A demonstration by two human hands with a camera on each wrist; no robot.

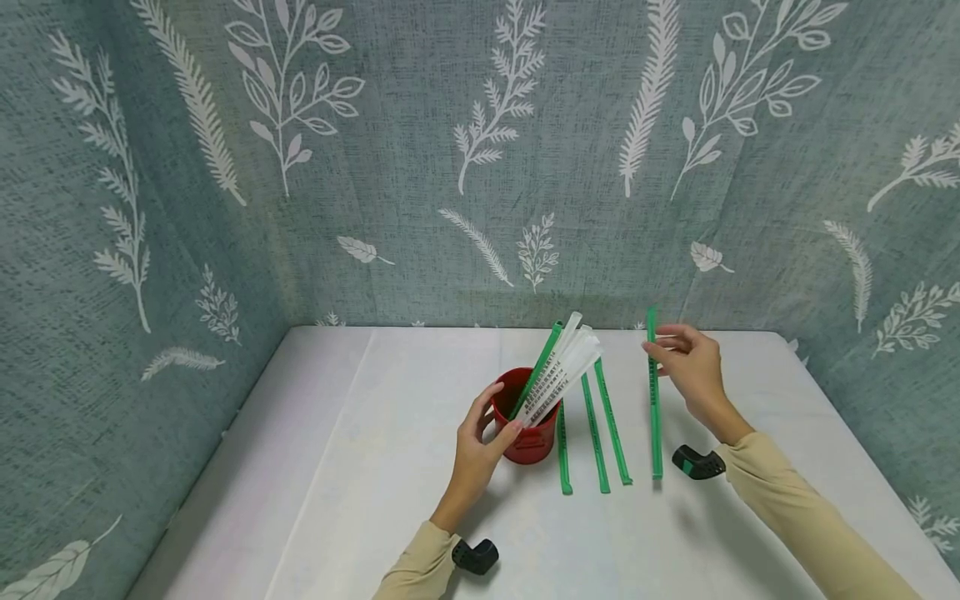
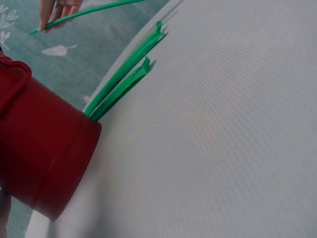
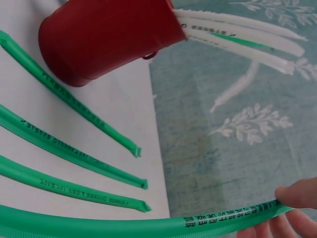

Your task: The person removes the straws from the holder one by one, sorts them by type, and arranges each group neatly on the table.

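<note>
Holding the cup (image 1: 529,447) with your left hand (image 1: 480,446), fingers and thumb curled about its rim and side. Your right hand (image 1: 693,367) has thumb and fingers pinched on the held straw (image 1: 656,425), a green one, up on its far half, to the right of the cup. Whether its lower end meets the bench (image 1: 390,467), can't tell.

Risks, as I judge them. Tipping first: the cup's load is long, stands well above the rim and leans right, so a tug on the rim or a slack left grip could topple it. Second, your left thumb is close by the bunch where it crosses the rim; shifting it might drag wrappers along. Third, the held straw has a long free end below your pinch; a quick turn of the wrist could swing it into the loose straws (image 1: 596,433). Three of those, green, lying roughly side by side on the bench between cup and right hand. The nearest is just beside the cup, so sliding the cup right would likely shove it askew. Too hard a pinch could crease the wrapper.

Container: one, the cup, red. In it, a fan of white straws (image 1: 558,379) with dark print, overlapping too much for you to count, and a green straw (image 1: 542,362) along their left side. Cup's floor hidden; how deep they sit, can't tell
</note>
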